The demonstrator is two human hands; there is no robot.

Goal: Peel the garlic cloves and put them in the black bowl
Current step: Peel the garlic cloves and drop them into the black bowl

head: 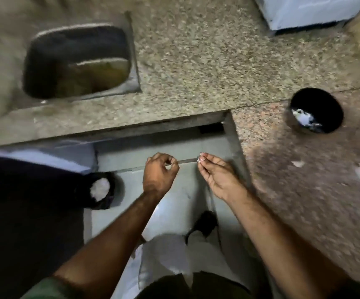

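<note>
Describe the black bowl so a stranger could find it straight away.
Start at the speckled stone counter and follow it to its right-hand stretch, past the inside corner. The black bowl stands alone there, round and dark inside, with pale pieces at its bottom. The other dark container sits low on the left, off the counter.

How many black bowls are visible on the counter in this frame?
1. The black bowl sits on the counter at far right, with pale pieces inside. The dark container lower left stands below counter level.
</note>
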